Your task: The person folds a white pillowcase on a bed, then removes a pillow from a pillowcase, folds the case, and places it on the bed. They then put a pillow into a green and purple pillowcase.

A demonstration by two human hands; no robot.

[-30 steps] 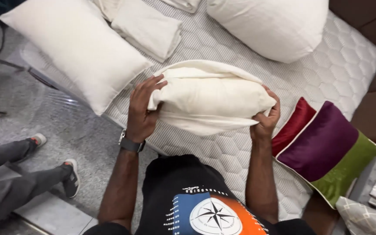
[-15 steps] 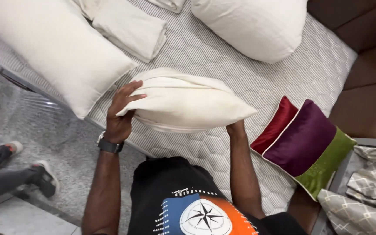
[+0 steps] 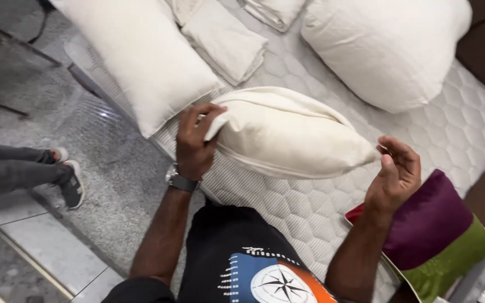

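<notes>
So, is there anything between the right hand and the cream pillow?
Nothing visible. The right hand is open just beside the corner of the cream pillow, with only a small gap. The left hand grips the other end.

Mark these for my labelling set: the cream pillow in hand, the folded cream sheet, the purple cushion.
cream pillow [image 3: 287, 134], head view, middle of its side
folded cream sheet [image 3: 225, 39], head view, top face
purple cushion [image 3: 428, 221], head view, purple panel
</notes>
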